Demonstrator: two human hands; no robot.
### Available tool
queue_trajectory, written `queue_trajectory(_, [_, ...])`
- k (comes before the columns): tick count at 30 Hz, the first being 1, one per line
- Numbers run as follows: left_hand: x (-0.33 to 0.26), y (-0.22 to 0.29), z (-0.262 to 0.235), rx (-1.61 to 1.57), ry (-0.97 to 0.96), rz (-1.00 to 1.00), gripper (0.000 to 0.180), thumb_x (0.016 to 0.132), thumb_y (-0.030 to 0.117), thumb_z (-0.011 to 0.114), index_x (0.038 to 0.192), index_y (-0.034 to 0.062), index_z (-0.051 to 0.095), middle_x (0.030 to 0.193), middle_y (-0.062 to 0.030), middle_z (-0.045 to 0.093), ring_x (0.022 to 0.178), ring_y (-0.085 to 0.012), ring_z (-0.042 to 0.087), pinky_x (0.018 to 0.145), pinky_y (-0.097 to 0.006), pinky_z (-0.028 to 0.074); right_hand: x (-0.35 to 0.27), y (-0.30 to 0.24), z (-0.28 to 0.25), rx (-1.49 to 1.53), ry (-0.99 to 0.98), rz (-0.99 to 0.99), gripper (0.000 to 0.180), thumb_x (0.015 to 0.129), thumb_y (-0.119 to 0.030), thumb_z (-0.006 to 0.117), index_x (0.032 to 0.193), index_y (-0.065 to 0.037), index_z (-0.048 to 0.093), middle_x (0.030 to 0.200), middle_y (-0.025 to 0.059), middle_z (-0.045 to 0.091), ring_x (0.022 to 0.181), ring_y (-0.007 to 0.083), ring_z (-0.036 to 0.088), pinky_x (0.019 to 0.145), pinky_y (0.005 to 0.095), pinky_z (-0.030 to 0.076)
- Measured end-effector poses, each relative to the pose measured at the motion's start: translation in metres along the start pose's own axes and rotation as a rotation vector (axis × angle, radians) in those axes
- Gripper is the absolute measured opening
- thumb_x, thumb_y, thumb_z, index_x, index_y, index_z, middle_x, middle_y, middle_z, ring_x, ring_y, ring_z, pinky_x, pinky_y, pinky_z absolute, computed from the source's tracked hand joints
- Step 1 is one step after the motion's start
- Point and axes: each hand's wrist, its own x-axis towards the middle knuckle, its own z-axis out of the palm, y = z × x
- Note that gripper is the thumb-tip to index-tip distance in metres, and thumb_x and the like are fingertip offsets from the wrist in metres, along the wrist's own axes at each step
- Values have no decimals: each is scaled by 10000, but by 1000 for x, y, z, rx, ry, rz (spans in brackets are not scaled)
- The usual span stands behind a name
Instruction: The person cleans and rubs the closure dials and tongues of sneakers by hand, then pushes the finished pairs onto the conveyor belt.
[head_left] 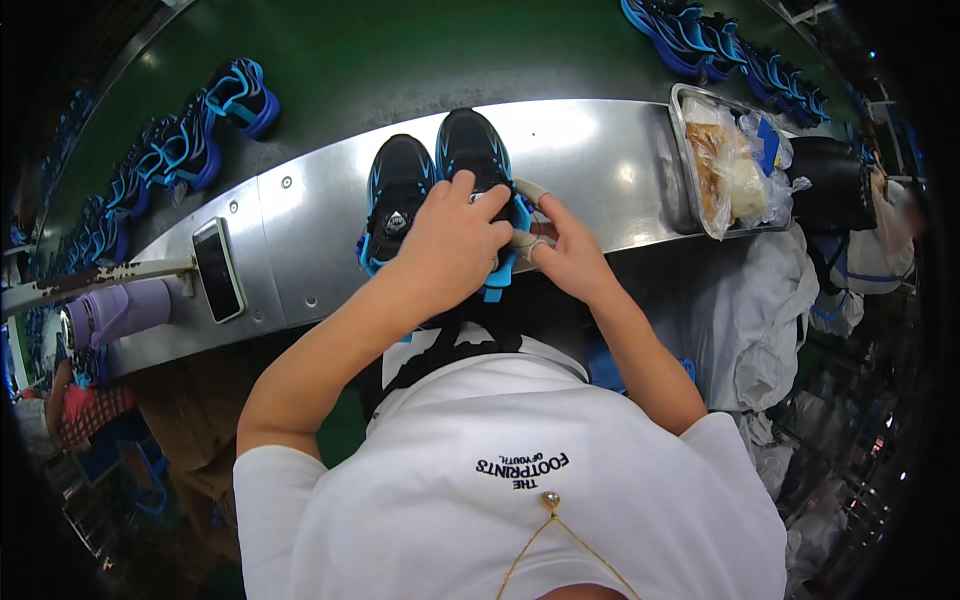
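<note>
On the bench [592, 160]: shoes [400, 168] paired, handling apparently unfinished.
Left hand [450, 235] covers one shoe [472, 140], grip indeterminable; right hand [570, 257] beside it, grip spread.

- We see black shoes [474, 140] with bright blue trim and streaks.
- We see a silver-grey surface [590, 140] and a dark green belt [400, 55].
- We see a white shirt [420, 450] with black lettering.
- We see a red checked garment [97, 412].

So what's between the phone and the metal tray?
Head view: a pair of black-and-blue shoes side by side, plus the left hand and the right hand at the right-side shoe.
</note>
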Motion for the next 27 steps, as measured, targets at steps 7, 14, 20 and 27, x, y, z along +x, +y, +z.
queue_trajectory(7, [-4,-2,-52,-654,157,-140,362,840,123,661,1195,71,610,1428,-121,456,1124,-274,529,996,-394,416,26,-23,-66,-572,5,-99,442,851,-57,624,1287,-46,554,985,122,656,830,170,625,755,300,517])
queue_trajectory(14, [-48,-46,-54,-779,1,-518,164,869,39,589,1008,38,677,1033,-47,592,970,-156,584,844,-267,458,35,-82,5,-594,-235,-510,375,838,-31,641,1203,-119,640,1082,94,669,970,277,627,861,354,500])
queue_trajectory(20, [-55,-25,-15,-370,217,-324,252,774,-38,615,1008,43,662,1048,-55,542,799,-165,536,693,-252,435,21,-46,18,-714,-41,-627,350,838,7,605,1175,-87,622,1076,130,648,1013,317,611,865,375,498])
queue_trajectory(27, [-53,-28,-23,-740,155,-521,388,745,-64,592,1114,48,630,956,-29,564,714,-103,480,639,-224,395,37,-74,5,-772,-224,-546,371,821,37,613,1167,-93,637,984,118,657,960,292,604,831,357,490])
